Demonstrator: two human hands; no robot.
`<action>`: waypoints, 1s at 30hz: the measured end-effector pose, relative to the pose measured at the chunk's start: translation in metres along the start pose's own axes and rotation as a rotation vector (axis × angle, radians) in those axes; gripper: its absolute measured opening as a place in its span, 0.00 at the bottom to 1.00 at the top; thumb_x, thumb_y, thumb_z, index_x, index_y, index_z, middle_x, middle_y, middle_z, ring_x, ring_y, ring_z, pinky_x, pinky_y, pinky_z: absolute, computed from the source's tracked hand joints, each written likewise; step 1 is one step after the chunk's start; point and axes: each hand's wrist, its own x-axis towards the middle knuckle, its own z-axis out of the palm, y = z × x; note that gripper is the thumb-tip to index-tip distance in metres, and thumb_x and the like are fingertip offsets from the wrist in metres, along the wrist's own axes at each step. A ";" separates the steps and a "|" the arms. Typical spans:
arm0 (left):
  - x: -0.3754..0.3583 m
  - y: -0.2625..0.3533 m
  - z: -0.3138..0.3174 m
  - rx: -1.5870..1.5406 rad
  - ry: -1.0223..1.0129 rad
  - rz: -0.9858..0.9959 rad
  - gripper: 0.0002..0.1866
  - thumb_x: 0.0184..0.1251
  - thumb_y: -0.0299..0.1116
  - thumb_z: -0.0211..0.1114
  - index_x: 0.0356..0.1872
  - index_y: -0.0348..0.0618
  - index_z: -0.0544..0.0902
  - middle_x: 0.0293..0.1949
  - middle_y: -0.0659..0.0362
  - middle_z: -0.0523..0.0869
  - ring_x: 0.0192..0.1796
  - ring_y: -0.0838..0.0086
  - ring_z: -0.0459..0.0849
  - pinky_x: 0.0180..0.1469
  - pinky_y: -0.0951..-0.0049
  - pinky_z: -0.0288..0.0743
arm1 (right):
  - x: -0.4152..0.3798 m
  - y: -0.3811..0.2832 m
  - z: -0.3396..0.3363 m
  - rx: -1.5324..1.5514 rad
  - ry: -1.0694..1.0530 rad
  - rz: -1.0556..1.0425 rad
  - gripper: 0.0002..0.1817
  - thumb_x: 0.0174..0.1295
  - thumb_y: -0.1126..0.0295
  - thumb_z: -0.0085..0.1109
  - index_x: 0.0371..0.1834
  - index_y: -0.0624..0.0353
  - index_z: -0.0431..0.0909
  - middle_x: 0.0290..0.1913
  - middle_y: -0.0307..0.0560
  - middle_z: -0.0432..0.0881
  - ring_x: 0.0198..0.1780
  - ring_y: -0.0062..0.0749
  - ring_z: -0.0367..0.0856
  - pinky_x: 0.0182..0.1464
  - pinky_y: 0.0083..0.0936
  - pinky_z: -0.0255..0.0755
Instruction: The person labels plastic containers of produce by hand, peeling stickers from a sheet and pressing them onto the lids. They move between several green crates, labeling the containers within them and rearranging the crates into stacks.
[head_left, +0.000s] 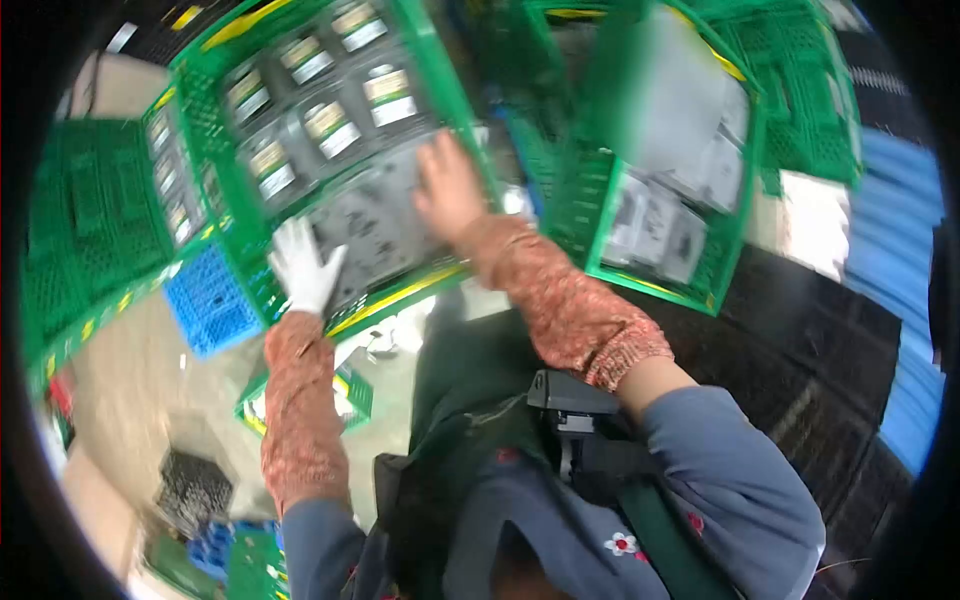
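A green plastic crate (218, 150) stands in front of me, holding rows of clear packs (327, 128) with white, green and yellow labels. Nearer to me in it lie grey, see-through packs (365, 225) with dark marks, whose contents I cannot make out. My left hand (305, 265), in a white glove, rests with spread fingers at the near left of these packs. On their right side, by the crate's right wall, my bare right hand (450, 187) lies with fingers stretched out and slightly blurred. Neither hand is closed around a thing.
To the right, another green crate (590, 255) holds clear packs (655, 225) and a pale sheet (680, 95). More green crates (95, 205) stand at left. A blue crate (213, 300) sits near my left hand. Below is a small green crate (360, 398) with white pieces.
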 end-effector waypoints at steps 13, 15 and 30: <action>0.063 0.170 -0.081 -0.145 0.066 0.324 0.17 0.63 0.38 0.63 0.49 0.40 0.82 0.48 0.50 0.84 0.52 0.58 0.81 0.58 0.60 0.71 | -0.048 0.303 -0.282 -0.458 0.534 0.247 0.22 0.54 0.65 0.61 0.51 0.64 0.72 0.51 0.55 0.76 0.56 0.51 0.71 0.59 0.43 0.63; 0.079 0.241 -0.134 -0.272 0.326 0.605 0.15 0.61 0.33 0.64 0.48 0.40 0.82 0.45 0.49 0.84 0.47 0.57 0.82 0.51 0.64 0.74 | -0.046 0.365 -0.298 -0.430 0.398 0.422 0.25 0.56 0.58 0.62 0.52 0.63 0.73 0.52 0.54 0.74 0.56 0.49 0.70 0.60 0.41 0.62; 0.182 0.538 -0.129 0.070 -0.309 1.201 0.26 0.33 0.61 0.74 0.25 0.50 0.88 0.25 0.48 0.82 0.34 0.51 0.82 0.38 0.57 0.78 | -0.045 0.408 -0.302 -0.277 -0.010 0.196 0.31 0.56 0.48 0.61 0.54 0.61 0.74 0.48 0.58 0.79 0.48 0.52 0.77 0.49 0.42 0.70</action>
